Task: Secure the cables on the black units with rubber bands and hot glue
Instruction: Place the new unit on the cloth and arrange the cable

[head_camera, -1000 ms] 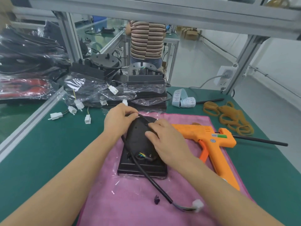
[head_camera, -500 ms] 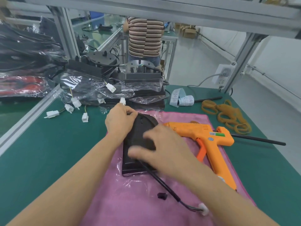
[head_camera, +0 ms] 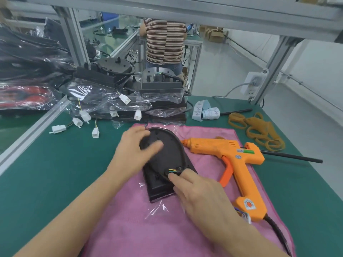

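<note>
Left hand [head_camera: 137, 151] is lying flat with fingers spread, pinning the black unit [head_camera: 165, 164] on the pink cloth [head_camera: 130, 225] while right hand [head_camera: 196, 193] is pressing fingertips onto the cable [head_camera: 171, 171], apparently seating it before gluing.

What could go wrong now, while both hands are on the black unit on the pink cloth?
1. The glue gun lies beside the black unit, nozzle toward it; if hot, it may mark the pink cloth.
2. The right hand has fingertips at the coloured wires; pulling might strain them.
3. The left hand only rests on top, so the unit may slide.
</note>
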Available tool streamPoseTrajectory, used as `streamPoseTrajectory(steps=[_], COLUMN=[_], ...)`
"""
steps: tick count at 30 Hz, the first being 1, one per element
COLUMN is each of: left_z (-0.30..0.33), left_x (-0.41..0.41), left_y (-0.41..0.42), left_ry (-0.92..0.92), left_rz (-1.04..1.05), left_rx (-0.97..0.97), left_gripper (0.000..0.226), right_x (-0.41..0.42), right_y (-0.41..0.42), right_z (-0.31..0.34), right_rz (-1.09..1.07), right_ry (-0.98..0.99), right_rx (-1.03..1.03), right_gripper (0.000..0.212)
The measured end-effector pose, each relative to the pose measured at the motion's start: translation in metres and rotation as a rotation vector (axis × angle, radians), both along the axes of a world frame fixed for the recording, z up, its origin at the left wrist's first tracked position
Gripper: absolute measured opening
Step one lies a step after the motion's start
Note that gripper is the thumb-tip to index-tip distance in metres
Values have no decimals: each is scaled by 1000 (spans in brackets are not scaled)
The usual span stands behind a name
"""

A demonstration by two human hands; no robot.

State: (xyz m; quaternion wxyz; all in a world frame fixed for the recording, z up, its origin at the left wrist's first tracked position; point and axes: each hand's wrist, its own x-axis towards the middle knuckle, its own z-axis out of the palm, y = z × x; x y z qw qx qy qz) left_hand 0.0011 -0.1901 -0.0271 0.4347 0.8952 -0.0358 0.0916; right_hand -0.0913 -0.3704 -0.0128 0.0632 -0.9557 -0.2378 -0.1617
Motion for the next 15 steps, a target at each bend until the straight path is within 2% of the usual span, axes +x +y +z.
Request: streamPoseTrajectory(steps=[2,3,4,7,11,15], left_z=[-4,-7,-11,-14,-11,-12], left_x=[-31,-42,-48,-49,-44,-45], left_y=[5,7,9,9,8,6], left_ry=[76,78,67,35,-26,-30], left_rz=[-242,-304,-339,-319,-251,-275], left_rx=[137,273,410,585,632,630], left_gripper=[117,133,140,140,129,127], right_x=[-3,-5,-7,-9,-15,-21], right_y=[-3,-5,-6,-9,-18,-32], right_z=[-2,-3,-5,-4,2,8], right_rz=[27,34,43,83,138,209], right_ry=[2,2,-6,10,-14,77], right_rx=[-12,-24,-38,-40,-73,-125], right_gripper=[49,52,54,53,24,34])
